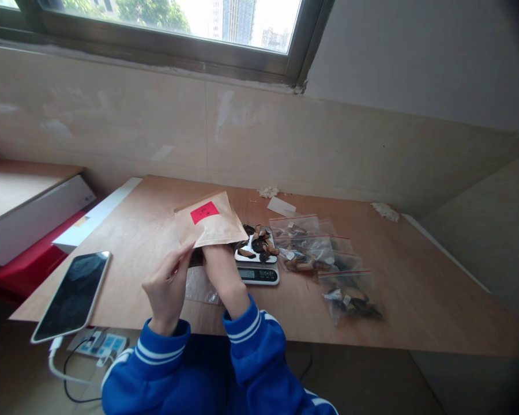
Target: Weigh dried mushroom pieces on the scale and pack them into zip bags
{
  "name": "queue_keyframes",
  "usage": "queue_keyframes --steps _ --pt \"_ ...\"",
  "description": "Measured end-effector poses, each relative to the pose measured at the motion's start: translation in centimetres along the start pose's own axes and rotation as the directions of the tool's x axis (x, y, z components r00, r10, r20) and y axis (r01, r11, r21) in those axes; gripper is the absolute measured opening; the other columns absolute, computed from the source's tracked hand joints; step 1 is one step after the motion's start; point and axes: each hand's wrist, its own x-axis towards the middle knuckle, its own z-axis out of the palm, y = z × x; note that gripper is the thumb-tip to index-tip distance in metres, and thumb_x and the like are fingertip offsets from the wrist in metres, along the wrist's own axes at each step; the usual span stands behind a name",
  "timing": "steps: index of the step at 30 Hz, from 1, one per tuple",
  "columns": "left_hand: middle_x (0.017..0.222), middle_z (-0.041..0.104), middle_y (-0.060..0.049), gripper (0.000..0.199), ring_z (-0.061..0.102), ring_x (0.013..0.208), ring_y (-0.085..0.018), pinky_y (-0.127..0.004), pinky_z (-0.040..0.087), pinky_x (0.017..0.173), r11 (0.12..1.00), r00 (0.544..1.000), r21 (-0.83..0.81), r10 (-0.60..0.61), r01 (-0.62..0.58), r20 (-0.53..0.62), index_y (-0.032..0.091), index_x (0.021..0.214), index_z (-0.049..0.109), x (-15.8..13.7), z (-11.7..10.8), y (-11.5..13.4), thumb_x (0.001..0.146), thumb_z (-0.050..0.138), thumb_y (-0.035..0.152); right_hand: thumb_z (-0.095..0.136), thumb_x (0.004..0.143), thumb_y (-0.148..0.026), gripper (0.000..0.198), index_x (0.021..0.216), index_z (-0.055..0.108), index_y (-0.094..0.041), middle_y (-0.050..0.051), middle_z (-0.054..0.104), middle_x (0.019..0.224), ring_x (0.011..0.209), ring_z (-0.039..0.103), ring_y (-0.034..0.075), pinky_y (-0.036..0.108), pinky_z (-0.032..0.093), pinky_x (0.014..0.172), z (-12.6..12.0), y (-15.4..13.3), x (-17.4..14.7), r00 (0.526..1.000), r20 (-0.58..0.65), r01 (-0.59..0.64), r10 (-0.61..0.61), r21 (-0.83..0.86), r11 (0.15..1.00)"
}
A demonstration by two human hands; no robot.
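My left hand [169, 275] pinches the near edge of a brown kraft paper bag [216, 225] with a red label [205, 212]. Into the bag's mouth reaches my right hand [218, 266], its fingers hidden inside. Just right of the bag stands a white digital kitchen scale [259, 276] with a lit display. Dark brown dried slices [259, 245] lie on its plate, partly covered by the bag. Under my wrists, a clear plastic bag [201, 285] rests on the table.
Several red-topped zip bags of dried pieces [350, 297] lie right of the scale on the wooden table [415, 300]. A white card [281, 206] is behind them. At the left edge sits a phone [71, 297] with a cable, above a power strip [99, 343].
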Motion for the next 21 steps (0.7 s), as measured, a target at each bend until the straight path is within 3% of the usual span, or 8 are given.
queue_keyframes --steps 3,6,8,10,13,16,21 --pt "0.094 0.077 -0.001 0.019 0.072 0.080 -0.016 -0.024 0.054 0.073 1.000 1.000 -0.017 -0.019 0.019 0.009 0.025 0.100 0.075 0.4 0.2 0.2 0.087 0.064 0.031 0.045 0.091 -0.008 0.032 0.113 0.067 -0.016 0.014 0.073 0.100 0.099 0.067 0.030 0.043 0.054 0.087 -2.5 -0.7 -2.7 0.997 -0.066 -0.031 0.032 0.017 0.999" --pt "0.091 0.077 -0.001 0.018 0.072 0.076 -0.016 -0.024 0.053 0.070 1.000 0.999 0.001 -0.030 0.030 -0.010 0.025 0.098 0.075 1.1 0.5 0.3 0.086 0.064 0.033 0.048 0.096 -0.018 0.024 0.111 0.066 -0.022 0.008 0.072 0.107 0.102 0.065 0.022 0.036 0.052 0.092 -5.2 -0.7 -5.7 0.964 -0.266 0.063 -0.002 0.219 0.974" --pt "0.088 0.077 -0.001 0.018 0.071 0.073 -0.016 -0.024 0.052 0.066 0.999 0.999 0.017 -0.034 0.034 -0.019 0.025 0.096 0.076 1.8 0.7 0.5 0.086 0.064 0.034 0.051 0.096 -0.020 0.020 0.108 0.066 -0.026 0.003 0.072 0.109 0.103 0.065 0.018 0.034 0.051 0.094 -6.7 0.2 -7.4 0.934 -0.352 0.077 0.057 0.356 0.931" --pt "0.087 0.077 -0.001 0.018 0.071 0.072 -0.017 -0.025 0.051 0.065 0.999 0.999 0.025 -0.040 0.041 -0.023 0.025 0.095 0.076 2.7 0.9 0.7 0.086 0.064 0.036 0.055 0.094 -0.022 0.016 0.104 0.066 -0.026 0.002 0.072 0.106 0.101 0.066 0.018 0.034 0.052 0.092 -7.5 1.9 -8.4 0.899 -0.407 0.017 0.159 0.397 0.918" --pt "0.085 0.076 -0.001 0.020 0.071 0.072 -0.017 -0.026 0.050 0.065 0.998 0.998 0.033 -0.047 0.048 -0.030 0.025 0.096 0.075 4.2 1.2 1.1 0.086 0.064 0.038 0.059 0.091 -0.026 0.010 0.094 0.068 -0.024 0.005 0.072 0.103 0.101 0.063 0.022 0.040 0.049 0.092 -7.1 5.4 -8.4 0.865 -0.437 -0.113 0.246 0.307 0.945" --pt "0.088 0.076 -0.002 0.021 0.070 0.076 -0.017 -0.028 0.052 0.070 0.998 0.998 0.033 -0.048 0.050 -0.038 0.026 0.096 0.075 5.9 1.5 1.6 0.085 0.063 0.039 0.060 0.090 -0.027 0.011 0.087 0.069 -0.023 0.007 0.069 0.106 0.104 0.059 0.024 0.043 0.047 0.093 -5.7 8.3 -7.4 0.884 -0.385 -0.193 0.265 0.214 0.957" --pt "0.095 0.075 -0.003 0.025 0.068 0.081 -0.017 -0.029 0.053 0.077 0.996 0.997 -0.041 -0.074 0.073 -0.021 0.023 0.099 0.073 8.9 2.0 2.8 0.086 0.060 0.040 0.059 0.090 -0.028 0.012 0.088 0.070 -0.023 0.007 0.067 0.100 0.100 0.058 0.023 0.039 0.046 0.091 -4.6 9.5 -6.8 0.873 -0.396 -0.206 0.284 0.229 0.952"
